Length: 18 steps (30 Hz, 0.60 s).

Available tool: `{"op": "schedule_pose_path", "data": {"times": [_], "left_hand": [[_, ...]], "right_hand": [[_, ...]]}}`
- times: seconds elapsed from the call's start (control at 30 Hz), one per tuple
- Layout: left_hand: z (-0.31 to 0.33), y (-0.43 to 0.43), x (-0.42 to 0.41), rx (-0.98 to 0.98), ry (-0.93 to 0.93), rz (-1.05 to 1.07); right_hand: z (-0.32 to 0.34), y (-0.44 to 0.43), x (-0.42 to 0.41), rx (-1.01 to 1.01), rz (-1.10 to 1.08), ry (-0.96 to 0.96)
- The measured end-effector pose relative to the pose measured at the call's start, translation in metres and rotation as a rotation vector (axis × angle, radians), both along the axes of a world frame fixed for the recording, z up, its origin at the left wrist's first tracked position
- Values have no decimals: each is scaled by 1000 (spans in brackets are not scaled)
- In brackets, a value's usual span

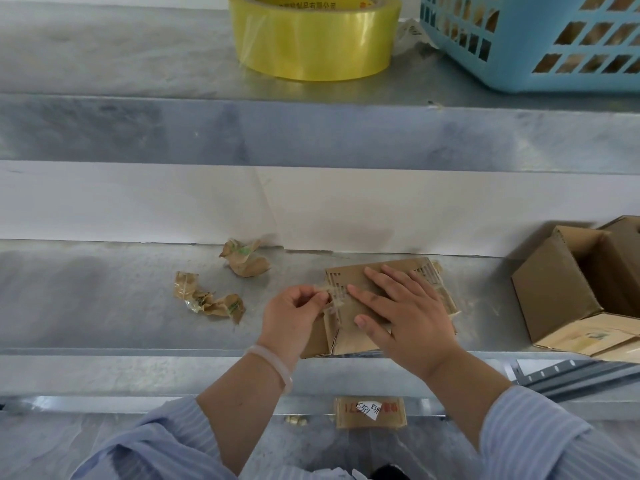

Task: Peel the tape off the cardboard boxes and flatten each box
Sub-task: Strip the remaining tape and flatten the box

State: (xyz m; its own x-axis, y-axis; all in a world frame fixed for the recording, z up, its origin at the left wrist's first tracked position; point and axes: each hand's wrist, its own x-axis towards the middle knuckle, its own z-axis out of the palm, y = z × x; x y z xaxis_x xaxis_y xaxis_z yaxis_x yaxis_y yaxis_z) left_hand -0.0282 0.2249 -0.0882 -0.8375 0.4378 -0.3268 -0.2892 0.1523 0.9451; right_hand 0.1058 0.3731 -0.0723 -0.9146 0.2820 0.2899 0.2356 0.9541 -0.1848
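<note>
The single view comes from a wide-angle camera worn on the person's head, facing forward and steeply down along both forearms, whose pale blue striped sleeves (pixel 554 441) fill the bottom corners. It sits close above the lower grey metal shelf (pixel 104 289), near enough that the thin strip of clear tape (pixel 334 303) pinched by the left hand (pixel 294 313) shows against the flattened brown cardboard box (pixel 346 337) under the right hand (pixel 398 306), just right of centre. The upper grey metal shelf (pixel 121 57) crosses the top, its yellow roll of tape (pixel 311 43) and light blue plastic basket (pixel 519 81) cut by the frame's upper edge.
</note>
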Motion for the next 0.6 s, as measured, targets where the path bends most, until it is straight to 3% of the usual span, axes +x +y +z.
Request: {"op": "schedule_pose_path", "data": {"times": [0.2,0.6], "left_hand": [[2,-3,-2,-117,220,-107],[24,5,2,88,-60,-127]], "right_hand": [[1,-1,0,-6,-5,2],[5,-2,-1,-54,-13,-25]]}}
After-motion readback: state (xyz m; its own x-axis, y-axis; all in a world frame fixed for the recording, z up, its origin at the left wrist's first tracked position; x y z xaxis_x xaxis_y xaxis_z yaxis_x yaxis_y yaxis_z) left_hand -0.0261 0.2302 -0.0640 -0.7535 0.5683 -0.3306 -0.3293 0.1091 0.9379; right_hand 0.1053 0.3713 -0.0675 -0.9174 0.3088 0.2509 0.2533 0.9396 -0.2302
